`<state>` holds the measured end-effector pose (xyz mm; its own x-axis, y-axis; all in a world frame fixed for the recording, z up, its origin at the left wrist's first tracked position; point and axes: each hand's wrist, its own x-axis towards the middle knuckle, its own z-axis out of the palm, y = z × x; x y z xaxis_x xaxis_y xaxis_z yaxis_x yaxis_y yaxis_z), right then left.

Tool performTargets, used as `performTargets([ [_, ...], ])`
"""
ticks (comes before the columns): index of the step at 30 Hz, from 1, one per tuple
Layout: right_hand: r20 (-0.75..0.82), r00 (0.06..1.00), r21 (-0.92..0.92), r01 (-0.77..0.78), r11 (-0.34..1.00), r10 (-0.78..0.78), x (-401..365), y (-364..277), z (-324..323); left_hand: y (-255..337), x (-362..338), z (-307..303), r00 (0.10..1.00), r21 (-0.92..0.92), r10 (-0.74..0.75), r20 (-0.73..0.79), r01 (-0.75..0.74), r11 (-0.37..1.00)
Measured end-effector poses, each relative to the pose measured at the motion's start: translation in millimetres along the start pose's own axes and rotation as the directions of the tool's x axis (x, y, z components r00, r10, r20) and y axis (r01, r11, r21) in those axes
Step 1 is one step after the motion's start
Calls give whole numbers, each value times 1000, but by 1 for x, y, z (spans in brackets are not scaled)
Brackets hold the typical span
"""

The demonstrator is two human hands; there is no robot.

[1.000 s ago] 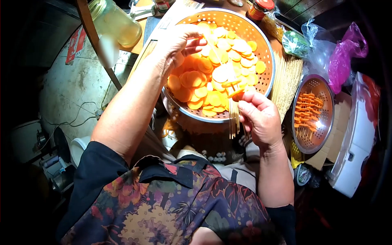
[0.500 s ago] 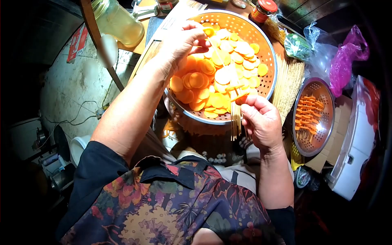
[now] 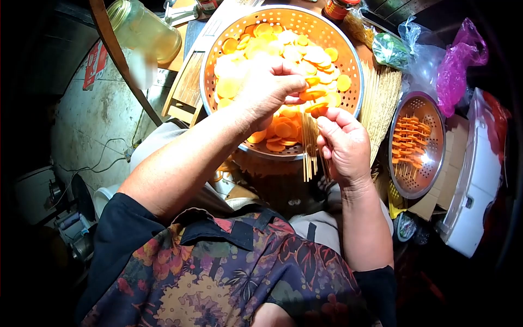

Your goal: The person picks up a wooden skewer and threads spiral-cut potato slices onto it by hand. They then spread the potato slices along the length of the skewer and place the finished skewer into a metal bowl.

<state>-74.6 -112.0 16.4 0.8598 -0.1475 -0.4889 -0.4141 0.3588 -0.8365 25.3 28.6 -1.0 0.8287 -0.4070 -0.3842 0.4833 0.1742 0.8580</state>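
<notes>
Between the fingertips of my left hand (image 3: 267,94) is a carrot slice (image 3: 312,81), at the top of a skewer that bears several carrot slices (image 3: 312,95). My right hand (image 3: 346,143) pinches this skewer low down, just under its slices; most of the stick is hidden. Both hands are over a large perforated metal colander (image 3: 360,82), piled with loose carrot slices (image 3: 262,46). A few bare bamboo skewers (image 3: 309,155) lean over its near rim, beside my right hand.
On the right, a smaller colander (image 3: 399,185) holds finished-looking carrot skewers (image 3: 409,141). A thick bundle of bamboo sticks (image 3: 385,101) lies beside the large colander. Plastic bags (image 3: 460,65), a white foam box (image 3: 474,180), a liquid-filled jar (image 3: 150,35) and a red-lidded jar (image 3: 339,7) stand around.
My left hand has moved right and down from the far side of the colander, bringing a carrot slice to the skewer. The right hand keeps its pinch, and the view has shifted slightly.
</notes>
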Motion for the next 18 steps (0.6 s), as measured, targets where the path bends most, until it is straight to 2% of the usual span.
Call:
performTargets([
  [4, 11, 1000, 8, -5, 1000, 5, 1, -1, 2, -2, 1, -3, 1000, -3, 29, 4, -29, 1000],
  [8, 17, 1000, 22, -4, 1000, 3, 2, -2, 3, 0, 2, -6, 1000, 38, -6, 21, 6, 999],
  [10, -2, 1000, 69, 17, 997, -17, 3, -2, 3, 7, 1, -7, 998, -68, -24, 51, 28, 997],
  [11, -28, 999, 80, 36, 996, -34, 2, -7, 5, 15, 2, -11, 997, -7, -55, 53, 55, 998],
  [12, -26, 998, 76, 50, 996, -49, 3, -8, 1, 21, 7, -20, 999, 72, -6, 33, 4, 997],
  [14, -25, 998, 194, 59, 979, -55, 4, -10, -6, 30, 20, -42, 979, 223, 199, -39, -186, 957],
  [16, -33, 997, 210, 70, 975, -65, 3, -13, -5, 33, 30, -63, 942, 452, 308, -137, -217, 865],
  [17, -3, 998, 208, 61, 976, -62, 2, -12, -6, 31, 39, -76, 933, 615, 341, -114, -203, 762],
  [18, 27, 998, 205, 52, 977, -59, 1, -12, -7, 31, 38, -76, 932, 616, 343, -116, -203, 761],
])
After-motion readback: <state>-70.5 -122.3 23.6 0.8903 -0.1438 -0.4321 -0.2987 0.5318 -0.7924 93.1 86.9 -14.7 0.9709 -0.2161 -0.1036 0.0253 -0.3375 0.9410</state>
